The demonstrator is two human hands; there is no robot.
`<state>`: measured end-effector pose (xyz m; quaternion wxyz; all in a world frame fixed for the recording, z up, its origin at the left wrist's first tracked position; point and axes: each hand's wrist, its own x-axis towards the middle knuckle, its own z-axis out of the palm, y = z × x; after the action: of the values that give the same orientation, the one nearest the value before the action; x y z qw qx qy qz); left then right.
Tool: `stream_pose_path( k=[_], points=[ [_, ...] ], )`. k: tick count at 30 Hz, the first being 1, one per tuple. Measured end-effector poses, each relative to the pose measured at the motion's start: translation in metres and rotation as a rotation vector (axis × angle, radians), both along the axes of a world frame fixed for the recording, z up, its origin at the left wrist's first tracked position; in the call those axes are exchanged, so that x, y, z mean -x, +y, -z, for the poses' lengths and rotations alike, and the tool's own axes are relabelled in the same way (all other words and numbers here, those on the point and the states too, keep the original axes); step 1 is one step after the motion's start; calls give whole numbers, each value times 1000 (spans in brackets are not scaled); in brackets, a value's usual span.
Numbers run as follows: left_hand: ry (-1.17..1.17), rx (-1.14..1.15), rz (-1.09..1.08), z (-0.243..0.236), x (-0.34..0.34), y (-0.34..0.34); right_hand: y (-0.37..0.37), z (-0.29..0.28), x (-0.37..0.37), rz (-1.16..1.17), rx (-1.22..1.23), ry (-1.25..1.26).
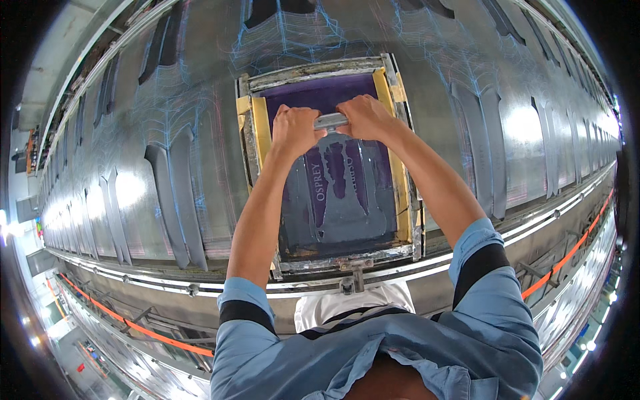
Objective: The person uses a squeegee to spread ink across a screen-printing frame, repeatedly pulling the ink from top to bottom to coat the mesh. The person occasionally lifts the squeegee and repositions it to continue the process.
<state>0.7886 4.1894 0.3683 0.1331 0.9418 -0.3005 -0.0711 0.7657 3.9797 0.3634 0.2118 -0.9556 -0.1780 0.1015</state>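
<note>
"Hands?"
"My L hand [297, 131] & R hand [367, 118] both gripping the squeegee [331, 121], upper ctr of pic."
"Around it?"
"Screen frame [313, 72], mid-pic, w/ grey ink [350, 223] inside; grey strips [492, 147] on table [213, 153], pic L & R."

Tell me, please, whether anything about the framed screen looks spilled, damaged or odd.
Mildly: the grey paste lies in a ragged, uneven patch across the purple screen, and the frame around it looks scuffed and blotchy, perhaps simply from use.
</note>
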Motion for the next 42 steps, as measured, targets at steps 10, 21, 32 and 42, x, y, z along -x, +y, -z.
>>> stream_pose_path(
  k=[10,21,32,42],
  points=[
    [-53,18,-10,10,13,-1,5,9,4,-4,35,-9],
    [-93,161,-2,14,217,32,26,0,210,-79,-102,22],
    [3,202,9,31,259,38,-99,79,152,987,-256,-228],
    [-120,212,17,-21,103,16,-82,42,167,1014,-498,-288]
  ],
)
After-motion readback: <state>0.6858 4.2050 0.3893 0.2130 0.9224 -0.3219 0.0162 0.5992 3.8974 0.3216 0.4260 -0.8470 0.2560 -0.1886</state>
